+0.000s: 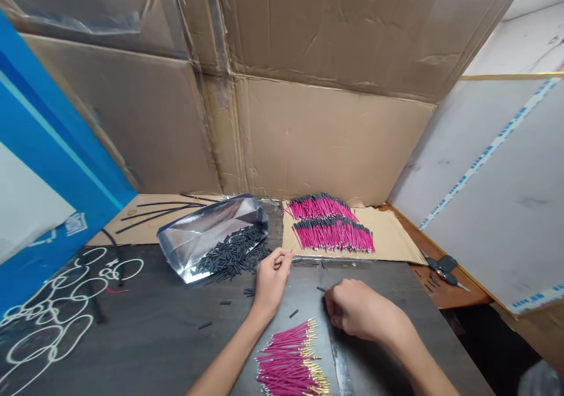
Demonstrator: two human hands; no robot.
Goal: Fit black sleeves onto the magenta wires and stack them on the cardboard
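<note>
My left hand (272,274) is closed in a pinch, with a thin wire end just showing at its fingertips. It is beside a heap of short black tubes (233,252) spilling from a silver-lined bag (185,243). Over the dark table, my right hand (355,309) is curled shut, its fingertips mostly hidden; a short black tube (321,289) sticks out from them. Between my forearms lies a pile of magenta wires (284,358) with gold-coloured terminals. Farther back, two rows of magenta wires (332,234) with black-sleeved ends rest on a cardboard sheet (392,237).
Loose white loops (57,308) lie at the left, below long black tubes (163,211). Single black tubes (205,325) are scattered on the table. Black-handled scissors (445,271) are on the brown ledge at right. Cardboard walls (330,137) close off the back.
</note>
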